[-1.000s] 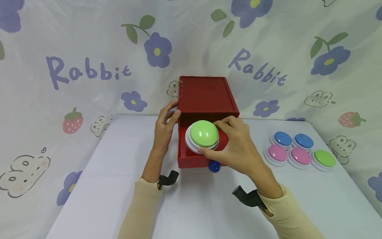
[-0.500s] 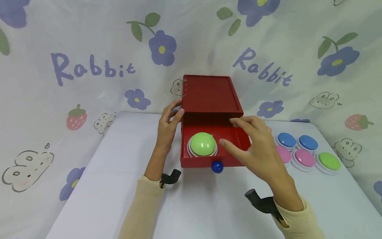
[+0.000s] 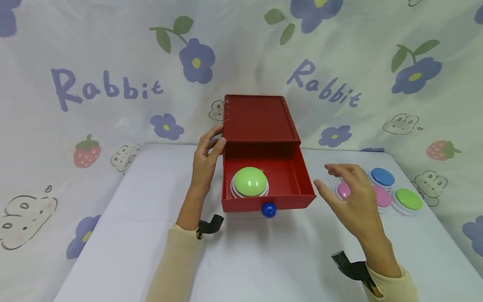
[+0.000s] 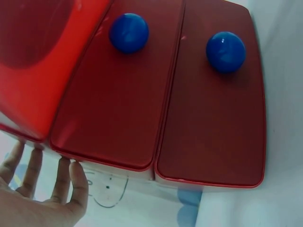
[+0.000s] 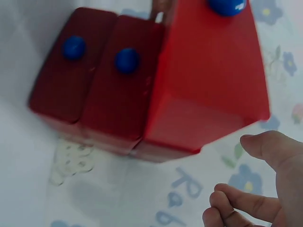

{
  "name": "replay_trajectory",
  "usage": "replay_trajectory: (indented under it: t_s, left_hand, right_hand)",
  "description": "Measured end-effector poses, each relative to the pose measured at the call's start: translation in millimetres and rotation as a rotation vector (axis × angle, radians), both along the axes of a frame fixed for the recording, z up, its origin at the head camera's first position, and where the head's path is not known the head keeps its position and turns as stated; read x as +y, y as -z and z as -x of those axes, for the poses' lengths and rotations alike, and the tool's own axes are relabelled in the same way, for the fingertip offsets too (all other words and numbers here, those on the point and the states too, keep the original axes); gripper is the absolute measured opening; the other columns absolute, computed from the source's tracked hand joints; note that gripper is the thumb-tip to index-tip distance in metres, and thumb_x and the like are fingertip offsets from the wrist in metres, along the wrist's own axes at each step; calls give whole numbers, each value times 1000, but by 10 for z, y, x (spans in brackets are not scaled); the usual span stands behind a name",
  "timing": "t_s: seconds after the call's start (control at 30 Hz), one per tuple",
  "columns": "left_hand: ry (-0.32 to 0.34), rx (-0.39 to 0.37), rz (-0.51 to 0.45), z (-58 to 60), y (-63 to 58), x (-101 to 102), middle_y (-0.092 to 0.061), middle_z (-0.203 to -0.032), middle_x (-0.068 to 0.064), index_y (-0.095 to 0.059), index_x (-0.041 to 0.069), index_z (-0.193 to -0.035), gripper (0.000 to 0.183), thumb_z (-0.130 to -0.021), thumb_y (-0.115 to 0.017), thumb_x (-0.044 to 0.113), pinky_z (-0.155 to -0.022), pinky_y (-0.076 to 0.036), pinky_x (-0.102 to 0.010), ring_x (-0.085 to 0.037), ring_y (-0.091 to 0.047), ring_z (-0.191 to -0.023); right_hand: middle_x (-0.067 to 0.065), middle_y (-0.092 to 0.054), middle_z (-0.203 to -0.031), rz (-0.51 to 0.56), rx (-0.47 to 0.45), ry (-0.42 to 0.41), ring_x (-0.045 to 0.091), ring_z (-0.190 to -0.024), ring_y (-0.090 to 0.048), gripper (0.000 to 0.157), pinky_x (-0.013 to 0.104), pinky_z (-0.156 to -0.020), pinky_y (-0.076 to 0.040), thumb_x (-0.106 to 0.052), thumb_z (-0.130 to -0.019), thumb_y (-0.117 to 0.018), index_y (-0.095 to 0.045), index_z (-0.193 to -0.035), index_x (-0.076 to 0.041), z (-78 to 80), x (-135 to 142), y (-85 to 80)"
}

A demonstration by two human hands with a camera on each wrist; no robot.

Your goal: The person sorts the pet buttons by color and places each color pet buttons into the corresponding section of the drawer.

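Observation:
A red drawer cabinet (image 3: 260, 119) stands at the back of the table with its top drawer (image 3: 284, 180) pulled out. Inside that drawer, at the front left, sits a push button (image 3: 250, 182) with a green dome and white base. My left hand (image 3: 203, 165) rests its fingertips against the cabinet's left side; in the left wrist view this hand (image 4: 49, 198) has its fingers spread on the side wall. To the right of the drawer, my right hand (image 3: 354, 199) hovers with thumb and fingers apart, holding nothing. The right wrist view shows the same hand (image 5: 265, 189) beside the drawer's corner.
On the table's right lie several push buttons: a blue one (image 3: 383, 177), a green one (image 3: 409, 199) and pink ones (image 3: 383, 196), partly behind my right hand. Two lower drawers (image 4: 213, 123) are closed, with blue knobs. A printed cloth (image 3: 241, 50) hangs behind.
My right hand has let go of the green push button, which now rests lower in the drawer, and has moved right, out of the drawer. My left hand has stayed on the cabinet.

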State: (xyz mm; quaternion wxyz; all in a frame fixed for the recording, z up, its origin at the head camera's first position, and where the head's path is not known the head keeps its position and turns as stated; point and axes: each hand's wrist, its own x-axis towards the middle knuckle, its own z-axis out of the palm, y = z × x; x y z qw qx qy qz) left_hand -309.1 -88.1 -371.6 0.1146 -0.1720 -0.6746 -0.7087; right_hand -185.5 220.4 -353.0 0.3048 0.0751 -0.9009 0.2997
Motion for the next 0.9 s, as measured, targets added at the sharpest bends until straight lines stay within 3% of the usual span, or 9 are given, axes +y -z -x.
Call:
replay_trajectory:
  t_s: [0.3,0.43,0.57,0.73,0.9]
  left_hand:
    - [-3,3,5,-7,-8,1,-44,-146,-7,-46,6,-149,49,-102,-53,20,-98,-49,-33,-26,-49,-126]
    - [-13,1,1,-3,2,-17,-44,-146,-6,-47,8,-148,49,-101,-53,20,-97,-49,-31,-28,-48,-126]
    - [-16,4,-15,103,120,-35,-45,-145,-2,-50,15,-147,47,-102,-54,24,-97,-48,-32,-27,-48,-126]
    - [-17,19,-16,226,264,-27,-46,-144,4,-53,26,-145,45,-101,-57,34,-97,-48,-33,-22,-49,-125]
    - [-12,23,-19,209,251,-6,-46,-144,4,-53,25,-146,46,-101,-57,34,-97,-48,-34,-22,-48,-127]
  right_hand:
    - [9,-61,-114,-18,-89,84,26,-107,-56,44,6,-81,-36,-13,-81,-83,-69,-122,-3,-27,364,319]
    - [12,-60,-112,-43,-143,125,30,-108,-54,42,27,-82,-46,-16,-84,-81,-68,-122,-3,-27,534,434]
    - [17,-59,-111,-63,-190,161,36,-107,-52,42,52,-80,-47,-17,-86,-78,-66,-123,0,-32,720,548]
    - [21,-56,-113,-52,-227,211,40,-106,-51,42,57,-83,-44,-17,-88,-76,-64,-122,4,-62,970,669]
    - [24,-53,-118,-55,-327,295,44,-111,-47,48,60,-82,-46,-24,-92,-73,-60,-128,4,-83,1218,738]
